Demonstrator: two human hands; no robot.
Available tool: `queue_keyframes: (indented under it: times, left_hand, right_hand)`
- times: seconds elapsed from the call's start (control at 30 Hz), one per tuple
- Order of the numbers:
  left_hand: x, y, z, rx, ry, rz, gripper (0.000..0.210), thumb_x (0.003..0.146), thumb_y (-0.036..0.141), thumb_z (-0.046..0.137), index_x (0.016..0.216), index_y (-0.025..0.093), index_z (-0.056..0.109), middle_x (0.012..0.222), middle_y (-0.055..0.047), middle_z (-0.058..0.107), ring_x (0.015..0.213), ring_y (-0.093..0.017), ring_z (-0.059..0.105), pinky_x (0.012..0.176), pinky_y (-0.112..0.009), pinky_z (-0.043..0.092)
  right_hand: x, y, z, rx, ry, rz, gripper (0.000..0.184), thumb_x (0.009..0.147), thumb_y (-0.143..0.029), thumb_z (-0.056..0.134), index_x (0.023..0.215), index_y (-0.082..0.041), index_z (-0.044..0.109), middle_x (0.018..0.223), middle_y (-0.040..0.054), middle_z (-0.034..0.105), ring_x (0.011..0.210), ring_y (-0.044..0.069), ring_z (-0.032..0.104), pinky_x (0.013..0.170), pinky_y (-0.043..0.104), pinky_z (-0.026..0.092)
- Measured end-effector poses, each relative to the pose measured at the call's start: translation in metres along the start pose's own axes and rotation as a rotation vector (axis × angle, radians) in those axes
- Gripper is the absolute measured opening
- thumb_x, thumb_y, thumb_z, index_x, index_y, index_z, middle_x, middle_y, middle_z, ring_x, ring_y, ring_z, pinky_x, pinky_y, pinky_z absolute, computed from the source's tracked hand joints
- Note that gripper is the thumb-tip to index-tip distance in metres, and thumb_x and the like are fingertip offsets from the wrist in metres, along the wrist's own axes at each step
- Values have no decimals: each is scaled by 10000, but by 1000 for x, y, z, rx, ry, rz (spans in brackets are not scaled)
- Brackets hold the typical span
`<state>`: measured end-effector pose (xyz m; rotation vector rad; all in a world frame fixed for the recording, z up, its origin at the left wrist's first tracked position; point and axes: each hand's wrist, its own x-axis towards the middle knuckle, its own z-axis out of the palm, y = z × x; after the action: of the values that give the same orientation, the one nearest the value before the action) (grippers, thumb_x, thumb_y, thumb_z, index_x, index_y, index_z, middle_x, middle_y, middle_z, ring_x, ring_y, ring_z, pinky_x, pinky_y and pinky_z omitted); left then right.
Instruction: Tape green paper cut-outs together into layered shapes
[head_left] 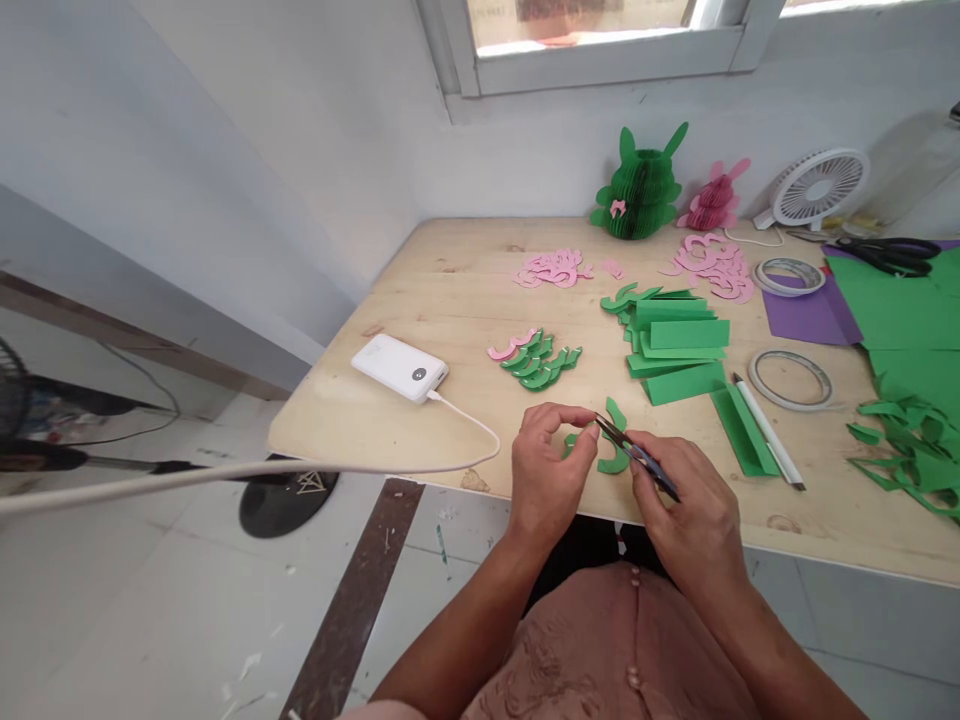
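My right hand [686, 495] grips a pair of dark tweezers [654, 474], their tips pointing up and left. At those tips, the thumb and forefinger of my left hand [551, 460] come together; whatever they pinch is too small to make out. Under the tweezers a curved green paper piece [615, 458] lies on the table, and another bit of green paper shows partly behind my left fingers. Just beyond my left hand is a group of scalloped green paper strips [544, 362], with a pink paper strip [511, 346] at its left end.
A white power bank [397, 366] with a cable lies left on the wooden table [450, 260]. Folded green papers [682, 345], a white pen [769, 432], tape rolls [790, 380] and black scissors [889, 255] are to the right. Paper figures [643, 190] and a small fan [821, 188] stand behind.
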<state>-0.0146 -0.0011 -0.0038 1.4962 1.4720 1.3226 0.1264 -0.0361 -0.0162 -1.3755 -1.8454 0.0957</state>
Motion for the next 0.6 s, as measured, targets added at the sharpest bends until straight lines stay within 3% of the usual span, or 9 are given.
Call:
queue_keyframes:
  times: [0.6]
  left_hand:
    - [-1, 0, 0, -1, -4, -1, 77, 764, 147, 625, 743, 213, 658, 783, 4, 666, 854, -178, 619, 822, -329, 470]
  right_hand:
    - [0, 0, 1, 1, -3, 3, 234, 874, -111, 511, 1083, -183, 585, 908, 63, 671, 844, 187, 619, 762, 321, 485]
